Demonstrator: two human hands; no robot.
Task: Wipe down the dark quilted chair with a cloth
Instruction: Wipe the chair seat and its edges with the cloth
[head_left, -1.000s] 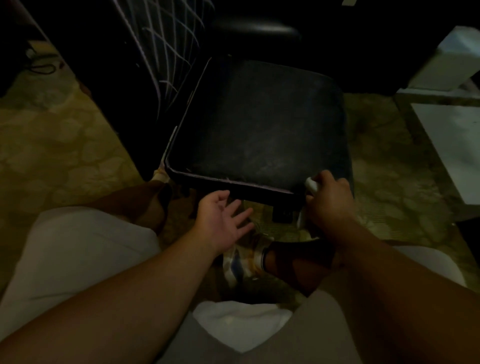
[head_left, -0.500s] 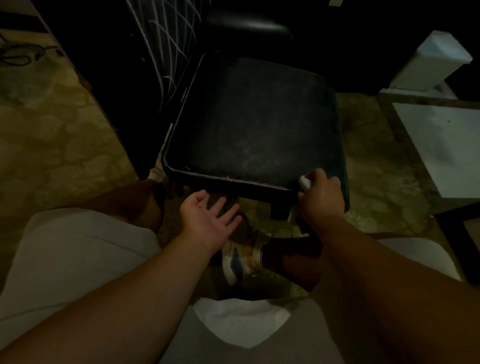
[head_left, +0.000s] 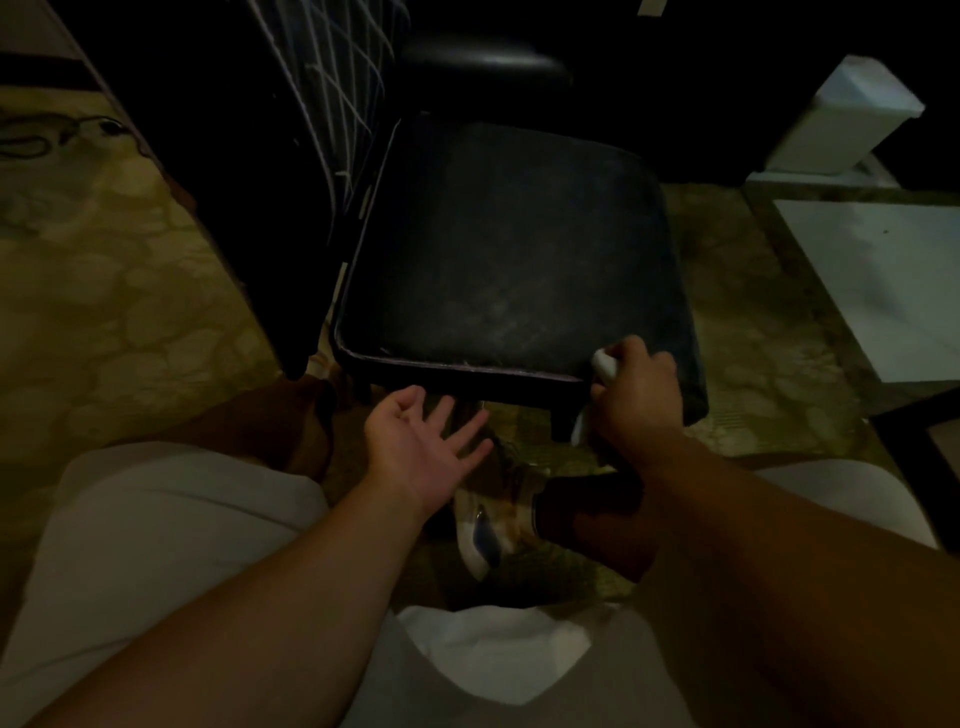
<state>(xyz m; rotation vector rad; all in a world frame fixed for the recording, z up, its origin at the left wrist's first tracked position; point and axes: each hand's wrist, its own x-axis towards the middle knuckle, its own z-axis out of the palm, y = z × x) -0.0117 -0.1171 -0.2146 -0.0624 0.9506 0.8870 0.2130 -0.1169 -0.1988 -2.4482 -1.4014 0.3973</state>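
Little shift: right hand (head_left: 631, 397) holds its grip on the cloth (head_left: 605, 366) at the chair (head_left: 509, 260) seat's near corner; left hand (head_left: 423, 441) open, empty, below the front edge. Seat looks dusty; most wiping likely remains.

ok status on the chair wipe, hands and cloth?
Right hand grips white cloth at seat's front right corner. Left hand open, palm up, below front edge. Nothing blocking the seat.
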